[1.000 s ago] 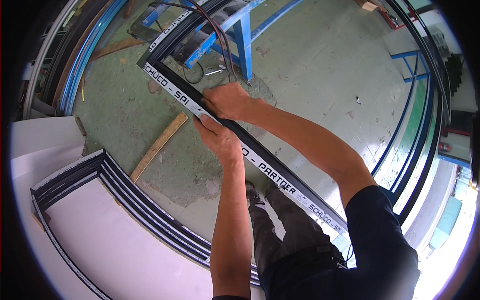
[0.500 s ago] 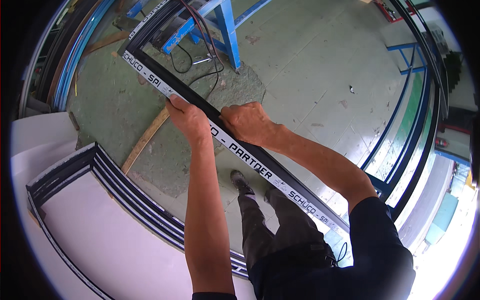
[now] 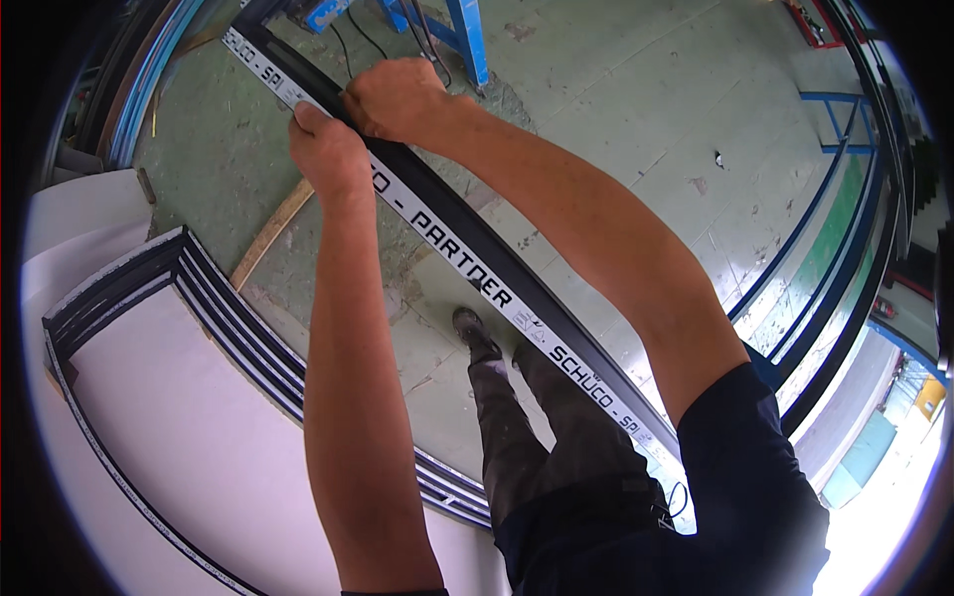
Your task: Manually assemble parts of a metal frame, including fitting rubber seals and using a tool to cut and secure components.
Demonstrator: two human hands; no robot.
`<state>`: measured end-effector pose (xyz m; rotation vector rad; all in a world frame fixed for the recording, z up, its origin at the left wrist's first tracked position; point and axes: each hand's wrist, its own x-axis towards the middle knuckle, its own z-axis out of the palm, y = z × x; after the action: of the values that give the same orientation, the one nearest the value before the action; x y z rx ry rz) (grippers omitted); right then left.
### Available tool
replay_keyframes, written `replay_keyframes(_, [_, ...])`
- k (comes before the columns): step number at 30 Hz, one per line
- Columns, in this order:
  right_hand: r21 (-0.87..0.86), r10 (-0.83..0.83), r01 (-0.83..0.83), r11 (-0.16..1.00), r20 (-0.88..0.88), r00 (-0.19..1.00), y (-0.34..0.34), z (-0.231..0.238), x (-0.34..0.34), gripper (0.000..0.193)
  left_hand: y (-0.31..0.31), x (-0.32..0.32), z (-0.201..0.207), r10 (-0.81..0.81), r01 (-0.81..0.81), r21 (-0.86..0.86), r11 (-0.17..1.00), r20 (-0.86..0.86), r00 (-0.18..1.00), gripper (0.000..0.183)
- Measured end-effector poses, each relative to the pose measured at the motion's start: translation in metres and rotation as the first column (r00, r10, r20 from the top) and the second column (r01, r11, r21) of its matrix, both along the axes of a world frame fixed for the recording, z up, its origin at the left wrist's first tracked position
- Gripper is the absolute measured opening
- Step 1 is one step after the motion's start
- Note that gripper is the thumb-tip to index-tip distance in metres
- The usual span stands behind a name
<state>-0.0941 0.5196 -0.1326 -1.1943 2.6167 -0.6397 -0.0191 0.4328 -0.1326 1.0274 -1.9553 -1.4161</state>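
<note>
A long black window frame [image 3: 437, 230], with a printed white film strip along one side, runs diagonally from the upper left to my right side. Its far corner shows at the top left. My left hand [image 3: 333, 157] is closed round the white-filmed edge, its thumb lying on top. Slightly farther right, my right hand [image 3: 399, 101] grips the black inner side with its fingers curled; the fingertips are partly hidden. Both hands are close together near the far end of the frame.
Several dark frames [image 3: 234, 323] lie on a white board [image 3: 199, 397] at the lower left. A wooden strip [image 3: 270, 233] rests on the floor. A blue metal stand [image 3: 469, 40] and cables [image 3: 422, 30] are at the top. Long dark bars [image 3: 855, 248] stand at the right.
Both hands and the frame have moved away toward the upper left. The frame's far corner is now near the top edge of the view. Both hands keep hold.
</note>
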Motion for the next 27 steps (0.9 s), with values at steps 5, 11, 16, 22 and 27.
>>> replay_keyframes(5, [0.073, -0.043, 0.036, 0.997, 0.096, 0.994, 0.021, 0.007, 0.020, 0.041, 0.010, 0.001, 0.009, 0.021, -0.022, 0.026, 0.999, 0.058, 0.998, 0.061])
replay_keyframes(11, [0.103, -0.128, 0.114, 0.988, 0.140, 0.982, 0.049, 0.015, 0.054, 0.034, 0.006, -0.002, 0.010, 0.039, -0.045, 0.057, 0.997, 0.101, 0.994, 0.060])
replay_keyframes(16, [0.055, -0.113, 0.112, 0.992, 0.007, 0.994, 0.065, 0.008, 0.076, 0.039, 0.001, 0.002, 0.003, 0.053, -0.056, 0.033, 0.998, 0.078, 0.996, 0.060])
replay_keyframes(22, [-0.155, -0.045, 0.038, 0.987, -0.043, 0.998, 0.074, -0.001, 0.061, 0.028, 0.011, 0.002, 0.009, 0.064, -0.068, 0.033, 0.997, 0.096, 0.993, 0.059])
replay_keyframes(27, [-0.293, 0.027, 0.036, 0.955, 0.209, 0.977, 0.073, -0.023, 0.040, 0.029, 0.014, 0.002, 0.017, 0.021, -0.025, 0.033, 0.999, 0.112, 0.993, 0.061])
